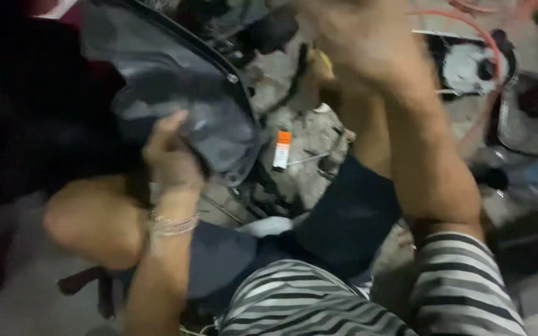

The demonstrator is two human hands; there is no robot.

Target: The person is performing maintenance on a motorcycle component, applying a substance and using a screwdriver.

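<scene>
My left hand (169, 155) grips the lower edge of a dark grey plastic body panel (182, 87) that curves up to the top left. A metal bracelet sits on that wrist. My right hand (350, 31) is raised at the top centre, blurred by motion; I cannot tell whether it holds anything. A yellow bit (325, 61) shows just below it. My knees in dark shorts and my striped shirt fill the lower part of the view.
A small white and orange box (282, 149) lies on the dirty concrete floor (309, 137) among small tools. A red hose (490, 46) loops at the top right over a round black and white part (468, 62). A grey tray (530, 118) lies at the right.
</scene>
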